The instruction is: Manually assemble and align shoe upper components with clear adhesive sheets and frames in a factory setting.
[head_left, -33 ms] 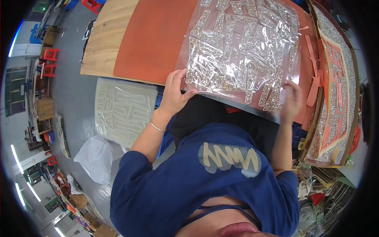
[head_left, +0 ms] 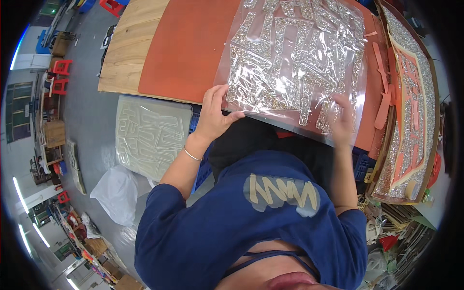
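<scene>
A clear plastic sheet point(head_left: 285, 77) lies on an orange-red mat, with glittery silver and gold cut shapes under or in it. My left hand point(head_left: 215, 113) grips its near left corner, fingers at the left side and thumb along the near edge. A thin bracelet is on that wrist. My right hand point(head_left: 342, 118) is over the sheet's near right part, its fingers smeared by motion. Whether it touches the sheet cannot be made out.
The orange-red mat point(head_left: 188, 48) lies on a wooden board point(head_left: 128, 53). Orange cut strips point(head_left: 384, 108) lie at right, beside a glitter-filled tray point(head_left: 377, 191). To the left are a pale sheet with outlined shapes point(head_left: 152, 137) and a white plastic bag point(head_left: 116, 195).
My right hand has moved left, from the sheet's right edge to over its near right part. The sheet has shifted very slightly left. My left hand stays at the corner.
</scene>
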{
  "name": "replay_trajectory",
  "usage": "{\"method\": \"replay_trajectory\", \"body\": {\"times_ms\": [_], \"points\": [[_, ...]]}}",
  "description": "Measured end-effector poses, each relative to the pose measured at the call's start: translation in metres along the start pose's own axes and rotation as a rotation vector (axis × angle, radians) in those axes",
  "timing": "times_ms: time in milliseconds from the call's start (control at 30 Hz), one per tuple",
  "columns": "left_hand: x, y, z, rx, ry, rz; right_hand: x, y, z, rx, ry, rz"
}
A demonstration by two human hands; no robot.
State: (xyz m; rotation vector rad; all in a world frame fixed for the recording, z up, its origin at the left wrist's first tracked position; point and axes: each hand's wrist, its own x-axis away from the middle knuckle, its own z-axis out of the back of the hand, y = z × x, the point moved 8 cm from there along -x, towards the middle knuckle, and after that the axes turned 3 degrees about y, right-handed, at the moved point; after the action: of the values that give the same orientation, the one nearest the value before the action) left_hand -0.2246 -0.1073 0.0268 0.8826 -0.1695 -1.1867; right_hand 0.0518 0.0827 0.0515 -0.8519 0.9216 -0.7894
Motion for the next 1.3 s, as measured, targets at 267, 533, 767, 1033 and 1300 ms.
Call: {"method": "replay_trajectory", "body": {"times_ms": [267,533,767,1033,1300], "points": [[0.004,0.021,-0.012,-0.226,0.043,-0.109,0.034,-0.068,-0.141,0.436,-0.399,0.664],[0.007,0.023,-0.017,-0.304,0.103,-0.125,0.044,-0.072,-0.142,0.42,-0.467,0.829],[0.005,0.026,-0.021,-0.316,0.12,-0.092,0.013,-0.061,-0.148,0.464,-0.477,0.614],[0.002,0.02,-0.022,-0.086,0.151,-0.007,-0.021,-0.041,-0.139,0.403,-0.346,0.314],[0.017,-0.032,0.01,0.446,0.356,0.14,0.015,-0.065,-0.138,0.243,-0.482,0.703]]}}
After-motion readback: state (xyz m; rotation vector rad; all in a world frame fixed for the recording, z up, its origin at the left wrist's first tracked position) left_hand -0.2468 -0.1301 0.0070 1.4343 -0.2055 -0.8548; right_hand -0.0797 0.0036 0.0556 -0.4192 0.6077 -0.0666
